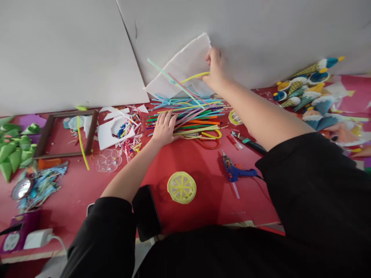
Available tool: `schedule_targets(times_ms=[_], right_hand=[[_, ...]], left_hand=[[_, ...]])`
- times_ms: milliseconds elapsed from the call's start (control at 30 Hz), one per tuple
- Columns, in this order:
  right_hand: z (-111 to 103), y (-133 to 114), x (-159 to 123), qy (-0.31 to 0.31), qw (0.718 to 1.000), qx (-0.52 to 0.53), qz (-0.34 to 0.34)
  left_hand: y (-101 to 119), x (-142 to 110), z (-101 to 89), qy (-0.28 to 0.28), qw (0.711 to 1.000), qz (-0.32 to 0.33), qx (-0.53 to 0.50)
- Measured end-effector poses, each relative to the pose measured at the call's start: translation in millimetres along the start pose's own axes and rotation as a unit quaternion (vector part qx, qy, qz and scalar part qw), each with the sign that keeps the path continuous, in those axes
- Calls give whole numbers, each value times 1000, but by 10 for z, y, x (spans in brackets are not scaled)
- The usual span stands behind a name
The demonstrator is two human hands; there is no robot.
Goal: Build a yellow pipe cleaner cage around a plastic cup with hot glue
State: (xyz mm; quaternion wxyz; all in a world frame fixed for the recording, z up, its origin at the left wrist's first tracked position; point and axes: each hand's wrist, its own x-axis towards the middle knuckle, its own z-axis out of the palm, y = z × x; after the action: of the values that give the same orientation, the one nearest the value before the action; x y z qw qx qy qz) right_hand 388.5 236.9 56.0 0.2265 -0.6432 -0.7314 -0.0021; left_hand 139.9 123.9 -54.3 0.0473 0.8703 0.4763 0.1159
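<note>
My left hand (164,128) lies flat with fingers spread on a heap of coloured straws (191,114) on the red table (203,162). My right hand (215,68) is raised near the wall, pinched on a white paper sheet (182,67) and a yellow straw (194,77) that bends out to the left. A few pale straws stick up across the sheet. A yellow wheel-shaped piece (181,187) lies in front of me.
A blue glue gun (236,170) and red scissors (209,143) lie right of centre. Paper cones (307,88) are piled at the right, green paper shapes (13,148) at the left, with a brown frame (46,133), paper scraps (121,129) and a black phone (146,212).
</note>
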Motion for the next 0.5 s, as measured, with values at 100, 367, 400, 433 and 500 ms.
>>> schedule_targets(times_ms=[100, 367, 400, 433, 500], right_hand=[[23, 38, -18, 3, 999, 15, 46], [-161, 67, -12, 21, 994, 41, 101], [-168, 60, -15, 19, 995, 43, 90], [-158, 56, -17, 16, 996, 47, 75], [-87, 64, -6, 13, 997, 58, 46]], left_hand=[[18, -21, -12, -2, 1000, 18, -7], [47, -5, -74, 28, 998, 55, -30], [47, 26, -85, 38, 997, 52, -31], [46, 63, -98, 49, 997, 48, -31], [41, 149, -125, 76, 996, 38, -34]])
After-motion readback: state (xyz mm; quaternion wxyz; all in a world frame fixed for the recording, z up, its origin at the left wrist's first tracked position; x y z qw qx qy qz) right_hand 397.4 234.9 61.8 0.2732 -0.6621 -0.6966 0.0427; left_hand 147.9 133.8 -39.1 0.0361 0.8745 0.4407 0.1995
